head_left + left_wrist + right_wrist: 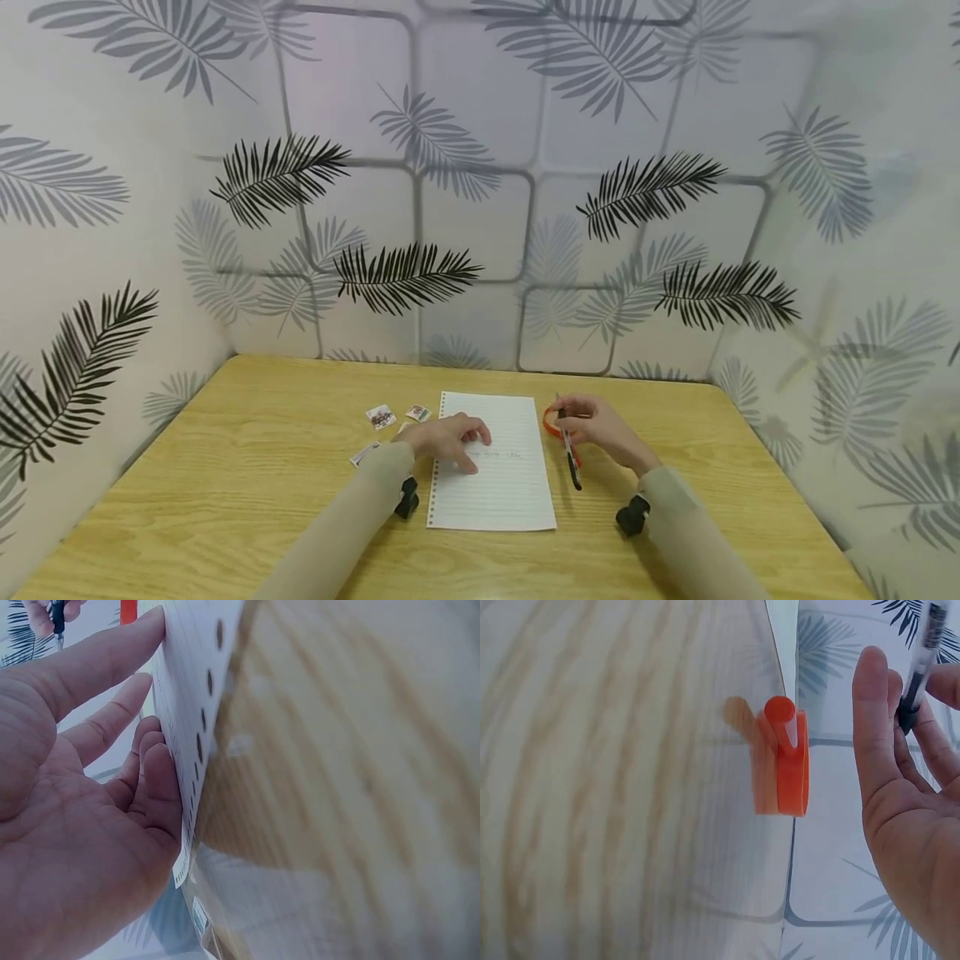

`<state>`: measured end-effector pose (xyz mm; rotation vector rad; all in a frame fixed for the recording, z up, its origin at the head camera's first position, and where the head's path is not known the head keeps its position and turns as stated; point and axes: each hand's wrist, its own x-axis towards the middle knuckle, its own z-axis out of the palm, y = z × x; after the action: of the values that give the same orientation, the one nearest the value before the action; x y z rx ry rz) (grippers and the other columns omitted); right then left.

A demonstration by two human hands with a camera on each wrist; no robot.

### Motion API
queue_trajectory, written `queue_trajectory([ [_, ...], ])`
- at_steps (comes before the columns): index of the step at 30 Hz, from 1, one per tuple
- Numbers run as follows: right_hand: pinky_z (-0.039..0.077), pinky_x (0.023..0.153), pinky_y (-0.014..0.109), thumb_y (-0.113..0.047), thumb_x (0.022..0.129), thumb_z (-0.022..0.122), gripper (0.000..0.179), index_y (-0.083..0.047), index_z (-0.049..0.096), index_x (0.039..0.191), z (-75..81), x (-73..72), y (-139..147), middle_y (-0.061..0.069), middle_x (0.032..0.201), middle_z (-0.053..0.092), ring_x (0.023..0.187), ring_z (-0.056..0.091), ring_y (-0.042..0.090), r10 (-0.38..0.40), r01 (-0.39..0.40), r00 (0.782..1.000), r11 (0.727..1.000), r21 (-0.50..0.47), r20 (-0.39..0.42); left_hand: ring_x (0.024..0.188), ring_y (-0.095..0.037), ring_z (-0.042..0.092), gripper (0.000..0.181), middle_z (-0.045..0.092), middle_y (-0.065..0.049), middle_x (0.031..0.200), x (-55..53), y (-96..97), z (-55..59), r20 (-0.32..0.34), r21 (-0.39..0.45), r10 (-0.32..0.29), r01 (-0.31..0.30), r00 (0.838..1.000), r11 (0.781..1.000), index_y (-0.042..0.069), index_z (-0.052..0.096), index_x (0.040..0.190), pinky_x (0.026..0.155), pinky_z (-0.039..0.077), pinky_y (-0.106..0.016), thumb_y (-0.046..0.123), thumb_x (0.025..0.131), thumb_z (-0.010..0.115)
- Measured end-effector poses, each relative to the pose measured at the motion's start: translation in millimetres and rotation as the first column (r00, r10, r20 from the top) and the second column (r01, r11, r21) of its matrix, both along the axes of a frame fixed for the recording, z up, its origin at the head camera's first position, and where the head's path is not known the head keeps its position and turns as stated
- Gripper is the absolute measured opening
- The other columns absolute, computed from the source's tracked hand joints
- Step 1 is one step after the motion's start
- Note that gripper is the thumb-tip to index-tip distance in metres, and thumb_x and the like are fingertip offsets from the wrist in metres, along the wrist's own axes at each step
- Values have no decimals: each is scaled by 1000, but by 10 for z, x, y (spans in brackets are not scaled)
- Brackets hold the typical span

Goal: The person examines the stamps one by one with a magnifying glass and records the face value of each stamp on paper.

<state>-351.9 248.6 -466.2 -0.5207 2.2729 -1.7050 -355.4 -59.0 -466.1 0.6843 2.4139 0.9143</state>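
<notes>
A lined sheet of paper with punched holes down its left edge lies on the table, a line of handwriting near its middle. My left hand rests on the paper's left part, fingers loosely bent and holding nothing. To the right of the sheet, my right hand pinches a pen with a clear barrel and black ends, raised off the table. Beneath that hand lies an orange-red ring-shaped thing with a handle, partly hidden in the head view; its exact kind is unclear.
Small picture cards lie left of the paper, among them one card and another farther back; a third is near my left wrist. The wooden table meets a leaf-patterned wall covering behind and at both sides.
</notes>
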Motion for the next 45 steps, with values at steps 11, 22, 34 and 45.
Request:
queue_trajectory([
  [11, 57, 74, 39, -14, 94, 65, 48, 4, 50, 137, 33, 39, 171, 28, 121, 57, 93, 62, 22, -3, 10, 999, 988, 154, -47, 116, -22, 43, 39, 49, -4, 121, 3, 0, -3, -1, -9, -2, 2, 1000, 1000, 19, 61, 112, 106, 35, -44, 7, 80, 80],
  [22, 57, 69, 37, -10, 93, 66, 50, 6, 50, 138, 14, 18, 401, 30, 119, 56, 82, 64, 21, -22, 35, 998, 976, 216, -63, 116, -23, 45, 38, 50, -6, 121, 22, -27, 12, -20, -3, -18, 18, 1000, 1000, 17, 61, 113, 104, 36, -45, 7, 81, 79],
  [34, 55, 65, 32, -6, 89, 69, 53, 7, 50, 137, 24, -30, 566, 31, 119, 57, 75, 60, 17, 7, 0, 1000, 958, 285, -23, 115, -22, 45, 38, 50, -4, 121, 20, -14, 26, -36, -27, -30, 29, 999, 999, 18, 61, 113, 105, 36, -44, 9, 81, 79],
  [45, 56, 69, 33, -7, 87, 72, 52, 7, 53, 133, -37, -61, 620, 27, 118, 56, 86, 62, 19, 4, 17, 998, 937, 350, -59, 115, -23, 44, 38, 50, -5, 120, 14, -22, 16, -28, -16, -28, 27, 999, 1000, 18, 61, 113, 104, 36, -43, 8, 81, 79],
])
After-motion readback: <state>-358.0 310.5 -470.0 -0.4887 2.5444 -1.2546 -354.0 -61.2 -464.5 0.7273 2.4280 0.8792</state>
